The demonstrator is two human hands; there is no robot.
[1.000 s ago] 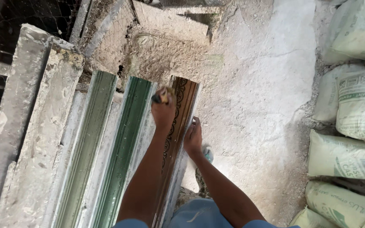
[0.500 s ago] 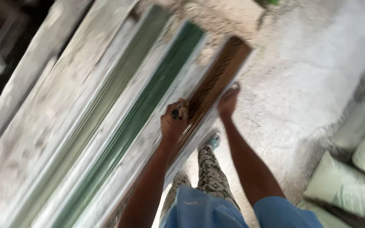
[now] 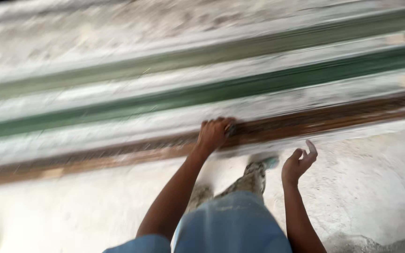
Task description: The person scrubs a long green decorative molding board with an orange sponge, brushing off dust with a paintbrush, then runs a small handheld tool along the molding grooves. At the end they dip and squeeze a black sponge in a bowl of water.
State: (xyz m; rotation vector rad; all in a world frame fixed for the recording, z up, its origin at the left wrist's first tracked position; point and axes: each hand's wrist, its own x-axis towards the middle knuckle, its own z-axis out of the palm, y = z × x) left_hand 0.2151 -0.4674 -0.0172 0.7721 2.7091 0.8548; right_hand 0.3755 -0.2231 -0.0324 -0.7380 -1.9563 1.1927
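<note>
Dusty pale floor (image 3: 366, 187), long boards lying side by side across its far part: brown board (image 3: 333, 122) nearest, green boards (image 3: 258, 86) behind, grey ones beyond, all blurry

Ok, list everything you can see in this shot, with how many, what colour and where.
Brown rusty channel: one, brown, running across the middle, nearest the person.
Green channels: two, green with pale dusty edges, lying side by side beyond the brown one; blurred.
Pale plank: at least one, grey-white and dusty, along the top; too blurred to count surely.
Floor: one, pale dusty concrete, lower part of the view.
Trousers: one pair, blue above, patterned at the lower leg, bottom centre.
Shoe: one seen, bluish tip, just below the brown channel.
Left hand: closed on the edge of the brown rusty channel.
Right hand: open, fingers curled, in the air beside the channel, touching nothing.
</note>
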